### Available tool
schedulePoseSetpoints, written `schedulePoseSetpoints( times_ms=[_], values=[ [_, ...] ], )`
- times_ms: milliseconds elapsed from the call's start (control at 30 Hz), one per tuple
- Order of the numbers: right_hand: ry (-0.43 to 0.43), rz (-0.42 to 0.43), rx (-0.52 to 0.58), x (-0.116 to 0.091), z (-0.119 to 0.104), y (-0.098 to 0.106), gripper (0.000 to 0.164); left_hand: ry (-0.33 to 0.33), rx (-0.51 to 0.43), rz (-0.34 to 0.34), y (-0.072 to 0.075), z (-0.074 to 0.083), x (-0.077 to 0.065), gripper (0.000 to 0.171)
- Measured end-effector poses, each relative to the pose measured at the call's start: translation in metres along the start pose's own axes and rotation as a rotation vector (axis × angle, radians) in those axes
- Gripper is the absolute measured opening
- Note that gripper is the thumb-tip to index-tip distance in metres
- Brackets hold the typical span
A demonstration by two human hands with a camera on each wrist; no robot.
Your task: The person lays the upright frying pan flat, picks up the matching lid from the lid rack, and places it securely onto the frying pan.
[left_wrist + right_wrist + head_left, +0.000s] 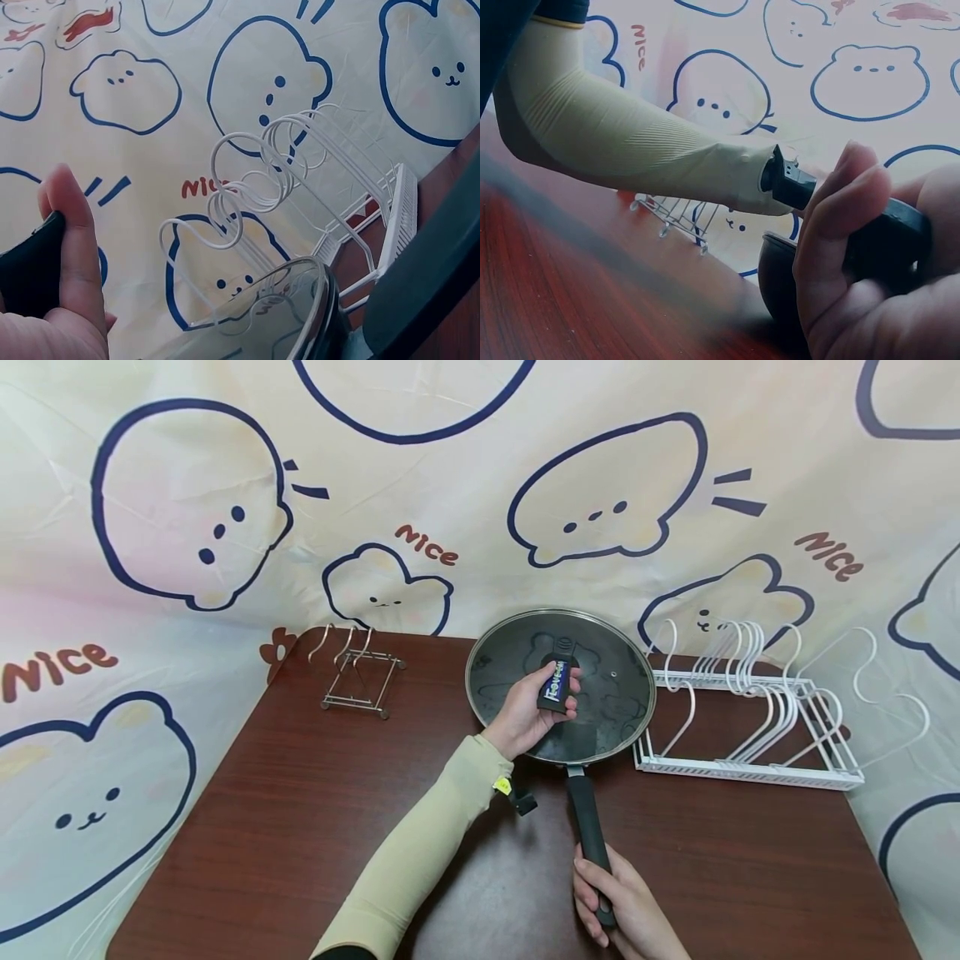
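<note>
My left hand [522, 714] grips the black lid knob [555, 683], which has a printed blue and white label on top. The round glass lid [618, 693] has a metal rim and sits over a dark frying pan [774, 281]. My right hand [630, 902] is wrapped around the end of the pan's long black handle [587, 818], which points toward me. In the left wrist view, my thumb presses along the knob, while the rim of the lid shows lower down. The inside of the pan is mostly hidden under the lid.
Right of the pan stands a white wire dish rack [750, 772] with curved dividers. A small metal wire rack [352, 702] is at the back left of the brown table [300, 843]. Behind the table hangs a cartoon-printed cloth [465, 493].
</note>
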State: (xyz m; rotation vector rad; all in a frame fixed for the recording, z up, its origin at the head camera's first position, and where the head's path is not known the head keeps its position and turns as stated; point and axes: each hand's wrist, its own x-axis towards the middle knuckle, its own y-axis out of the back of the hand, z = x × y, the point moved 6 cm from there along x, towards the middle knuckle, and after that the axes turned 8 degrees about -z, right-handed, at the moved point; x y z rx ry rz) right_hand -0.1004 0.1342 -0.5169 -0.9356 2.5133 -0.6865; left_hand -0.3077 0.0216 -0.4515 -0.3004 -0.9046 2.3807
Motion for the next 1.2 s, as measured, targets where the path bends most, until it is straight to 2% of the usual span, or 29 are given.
schedulePoseSetpoints(
  times_ms=[267, 500, 633, 833, 933, 1100, 1200],
  values=[
    [-0.006, 0.017, 0.003, -0.001, -0.001, 0.0, 0.012, 0.013, 0.036, -0.021, 0.002, 0.001, 0.0, 0.059],
    [0.006, 0.023, -0.014, 0.0, -0.002, 0.001, 0.012, 0.018, 0.052, -0.022, 0.003, 0.004, -0.002, 0.059],
    [0.002, 0.05, -0.032, 0.0, -0.001, 0.002, 0.013, 0.04, 0.101, -0.033, 0.003, 0.005, -0.006, 0.061],
    [0.021, 0.102, -0.163, -0.001, -0.005, 0.005, 0.012, 0.077, 0.261, -0.039, 0.007, 0.01, -0.02, 0.057],
    [0.02, 0.152, -0.253, -0.003, -0.01, 0.009, 0.021, 0.091, 0.374, -0.036, 0.01, 0.013, -0.03, 0.054],
    [-0.003, 0.268, -0.423, -0.007, -0.02, 0.018, 0.039, 0.11, 0.577, -0.047, 0.011, 0.022, -0.053, 0.05],
    [0.008, 0.345, -0.539, -0.011, -0.031, 0.023, 0.041, 0.131, 0.662, -0.061, 0.01, 0.029, -0.071, 0.05]
  ],
)
